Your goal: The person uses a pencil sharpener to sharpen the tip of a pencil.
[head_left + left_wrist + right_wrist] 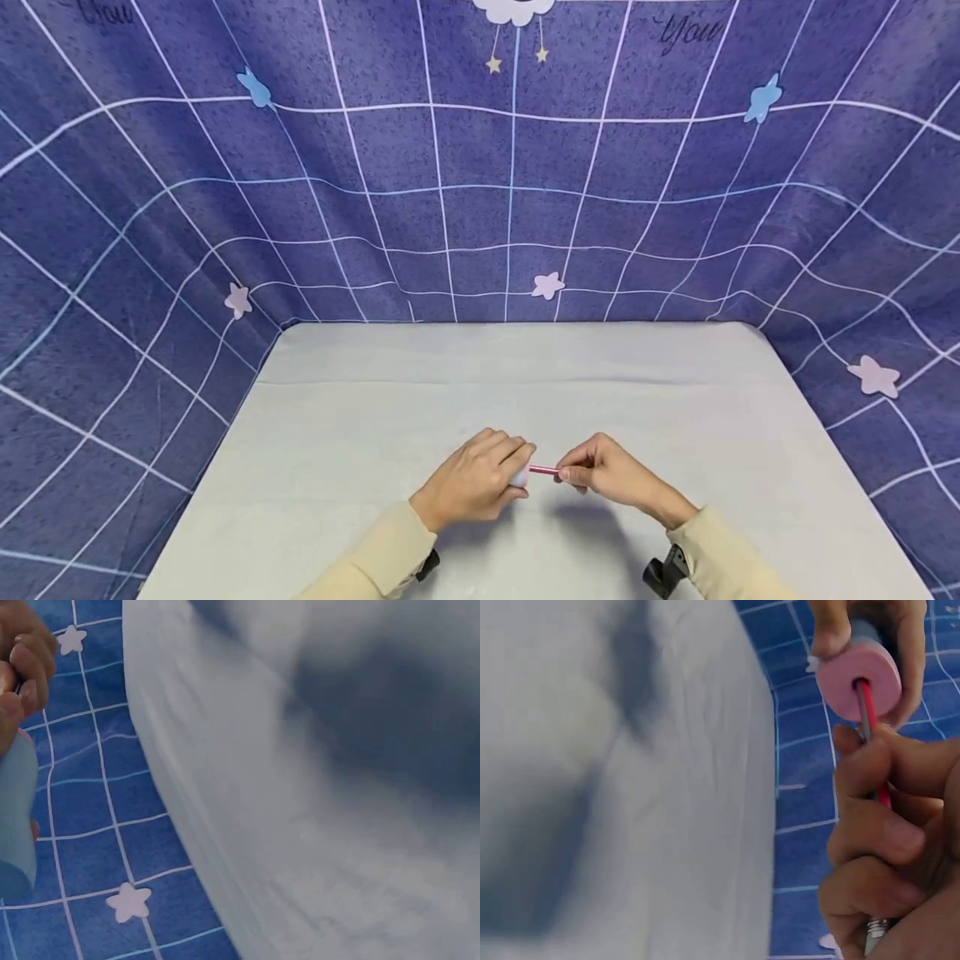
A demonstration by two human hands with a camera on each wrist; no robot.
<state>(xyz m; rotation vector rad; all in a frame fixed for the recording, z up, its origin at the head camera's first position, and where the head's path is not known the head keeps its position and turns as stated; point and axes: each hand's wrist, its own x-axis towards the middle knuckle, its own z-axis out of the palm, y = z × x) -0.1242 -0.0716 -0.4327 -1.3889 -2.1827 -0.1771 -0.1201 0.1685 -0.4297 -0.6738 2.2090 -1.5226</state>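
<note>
Over the white table, my left hand (480, 473) grips a rounded blue pencil sharpener (15, 817) with a pink end. My right hand (606, 472) pinches a red pencil (543, 470) between thumb and fingers. In the right wrist view the pencil's front goes into the hole in the sharpener's pink face (838, 679); its metal ferrule (877, 927) shows at the other end, below the curled fingers. From the head camera, most of the sharpener (520, 477) is hidden by the left hand, and a short length of pencil spans the gap between the hands.
A white cloth covers the table (495, 358), with the hands' shadows falling on it. Blue curtains (465, 217) with grid lines and stars hang at the back and both sides. Dark wrist devices (666, 573) sit at the sleeve cuffs.
</note>
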